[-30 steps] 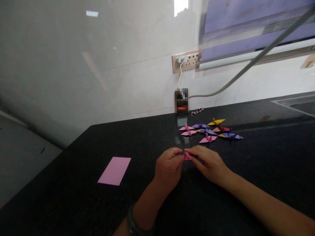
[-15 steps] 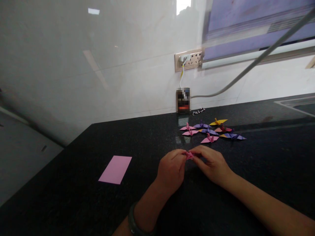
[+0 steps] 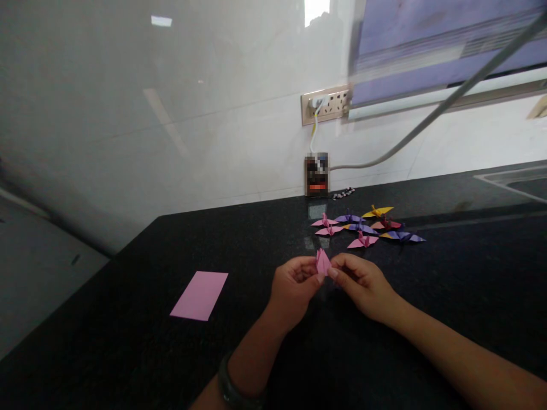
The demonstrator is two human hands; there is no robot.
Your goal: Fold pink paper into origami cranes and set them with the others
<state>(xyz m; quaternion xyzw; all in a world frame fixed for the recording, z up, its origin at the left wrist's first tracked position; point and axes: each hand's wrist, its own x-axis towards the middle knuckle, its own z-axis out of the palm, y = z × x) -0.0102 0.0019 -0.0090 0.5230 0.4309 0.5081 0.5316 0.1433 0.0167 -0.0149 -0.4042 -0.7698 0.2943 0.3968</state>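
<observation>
A small piece of folded pink origami paper (image 3: 323,263) is pinched between my two hands, its pointed tips upward. My left hand (image 3: 294,290) grips its left side with thumb and fingers, and a dark bangle circles that wrist. From the right, my right hand (image 3: 365,285) holds the other edge between thumb and forefinger. Just beyond my hands lies a group of folded paper cranes, among them a pink crane (image 3: 363,241), a yellow crane (image 3: 378,211) and a purple-and-yellow crane (image 3: 403,236). To the left, a flat pink paper sheet (image 3: 199,296) rests on the counter.
The dark countertop (image 3: 128,307) meets a pale tiled wall. Against that wall stands a pixelated box (image 3: 317,176), with a beaded strand (image 3: 344,193) beside it. A grey cable (image 3: 410,139) runs from the box to the upper right, below a wall socket (image 3: 325,105).
The pink folded paper has been turned so that its points face up and more of its surface shows. My left hand has rotated, with its thumb now in front of the paper.
</observation>
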